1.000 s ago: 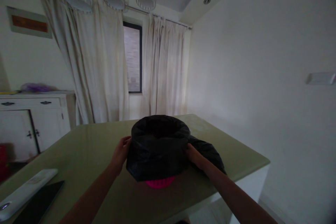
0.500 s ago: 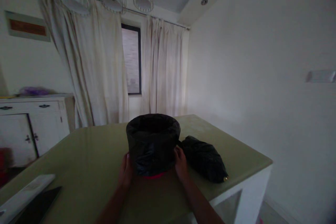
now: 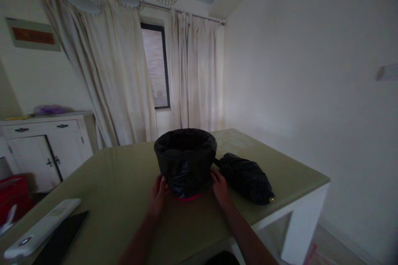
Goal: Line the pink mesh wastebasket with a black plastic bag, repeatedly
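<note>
A pink bin lined with a black plastic bag [image 3: 185, 160] stands upright on the green table [image 3: 118, 182]; only a pink strip shows at its base. My left hand [image 3: 158, 194] rests against its lower left side, fingers stretched along the bag. Against the lower right side lies my right hand [image 3: 219, 187], fingers likewise laid on the plastic. A folded black umbrella [image 3: 247, 178] lies on the table just right of the bin.
A white remote [image 3: 40, 228] and a dark flat object [image 3: 62, 240] lie at the table's near left. A white cabinet [image 3: 40, 149] stands at left, with a red item [image 3: 12, 194] on the floor. Curtains and a window are behind, the table's right edge near a wall.
The bag's skirt was pulled down over the bin, and my hands slid from its upper sides to its base. The view shifted slightly, and the bin now stands settled on the table.
</note>
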A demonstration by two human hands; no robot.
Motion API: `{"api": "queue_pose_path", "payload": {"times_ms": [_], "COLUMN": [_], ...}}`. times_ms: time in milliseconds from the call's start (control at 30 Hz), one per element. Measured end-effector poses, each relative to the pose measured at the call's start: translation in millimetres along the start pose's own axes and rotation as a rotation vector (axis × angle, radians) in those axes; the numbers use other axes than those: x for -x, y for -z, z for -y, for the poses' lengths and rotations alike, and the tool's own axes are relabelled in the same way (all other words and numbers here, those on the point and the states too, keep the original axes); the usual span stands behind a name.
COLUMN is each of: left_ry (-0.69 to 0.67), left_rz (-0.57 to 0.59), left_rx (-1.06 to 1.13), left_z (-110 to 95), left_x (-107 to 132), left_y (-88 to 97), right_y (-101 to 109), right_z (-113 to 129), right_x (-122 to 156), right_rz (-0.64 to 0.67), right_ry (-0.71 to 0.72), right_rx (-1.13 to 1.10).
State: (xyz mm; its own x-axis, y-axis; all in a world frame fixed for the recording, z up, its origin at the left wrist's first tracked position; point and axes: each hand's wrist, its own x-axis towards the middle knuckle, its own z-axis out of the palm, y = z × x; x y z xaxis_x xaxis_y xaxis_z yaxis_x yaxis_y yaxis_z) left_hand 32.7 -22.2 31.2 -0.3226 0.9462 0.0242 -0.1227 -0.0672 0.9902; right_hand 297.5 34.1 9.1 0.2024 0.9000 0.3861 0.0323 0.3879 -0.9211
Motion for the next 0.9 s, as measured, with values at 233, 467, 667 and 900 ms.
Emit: {"api": "queue_pose_path", "payload": {"times_ms": [233,467,667,900], "left_ry": [-0.033,-0.097,-0.143,-0.828], "left_rz": [-0.011,0.008,0.035,-0.441], "left_rx": [-0.043,-0.035,-0.106,-0.427], "left_z": [13,14,8,-2], "left_x": [-8,-11,-4,25], "left_y": [4.5,9.0,3.4,15.2], "right_y": [2,2,5,2], "right_z": [-7,-17,-20,-28], "right_x": [0,-2,-2,-3], "right_rz": [-0.024,-0.018,0.004,-0.024], "right_ry": [0.012,0.000,0.006,-0.001], "right_rx": [-0.018,0.006,0.031,0.000]}}
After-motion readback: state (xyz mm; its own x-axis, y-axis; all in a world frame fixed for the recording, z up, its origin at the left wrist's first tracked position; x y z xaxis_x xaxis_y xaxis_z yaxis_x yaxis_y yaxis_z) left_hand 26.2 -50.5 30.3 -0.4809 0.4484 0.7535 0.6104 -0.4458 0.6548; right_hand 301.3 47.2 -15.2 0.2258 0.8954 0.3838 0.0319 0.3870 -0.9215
